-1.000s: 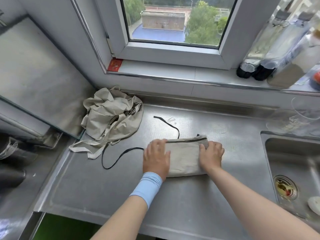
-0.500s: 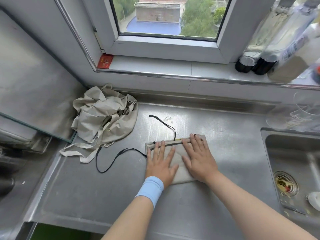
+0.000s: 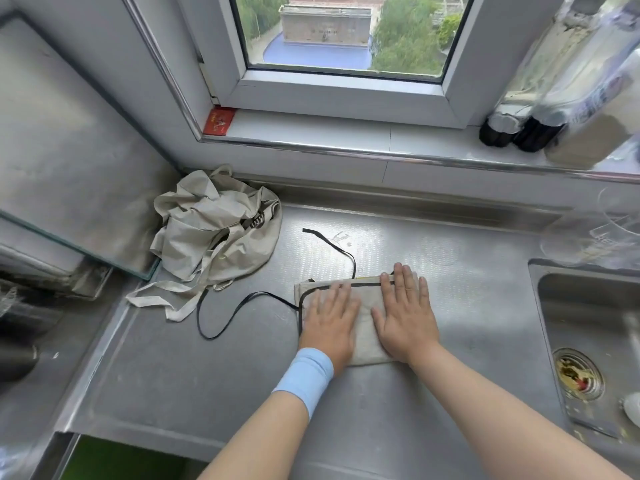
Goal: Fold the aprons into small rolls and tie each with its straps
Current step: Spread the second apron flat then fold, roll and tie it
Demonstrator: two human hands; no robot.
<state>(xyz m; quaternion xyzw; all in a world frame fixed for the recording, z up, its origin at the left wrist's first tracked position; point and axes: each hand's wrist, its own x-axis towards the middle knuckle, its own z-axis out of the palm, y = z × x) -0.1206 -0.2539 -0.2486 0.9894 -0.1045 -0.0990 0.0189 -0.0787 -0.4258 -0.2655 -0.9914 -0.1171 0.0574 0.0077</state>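
Pressing down, straight and spread: the fingers (image 3: 337,296) of your left hand (image 3: 330,322) and of your right hand (image 3: 407,318). Both palms lie flat, side by side, and grasp nothing.

Under your hands: one folded apron (image 3: 364,325), beige with black edging, a flat rectangle on the steel table (image 3: 207,375). It sits near the middle of the table, and its cloth shows between your two hands and at the far left corner.

On your left wrist: a pale blue wristband (image 3: 304,377).

From the folded apron's left edge: a thin black strap (image 3: 239,311), lying loose in a loop on the table toward the left. A second black strap end (image 3: 332,244) runs from the far edge away and to the left, lying free on the table.

Left of that, in the back corner of the table: a crumpled apron heap (image 3: 214,230), beige, with pale cloth ties trailing toward the table's left edge. It lies well apart from your hands.

To your right: a sink (image 3: 588,306) set into the table, its drain (image 3: 576,374) holding scraps.

Beyond the table: a window sill (image 3: 346,129) carrying a red packet (image 3: 219,121) at its left end and dark-based bottles (image 3: 519,126) at its right.

At far left: a leaning glass panel (image 3: 69,150).
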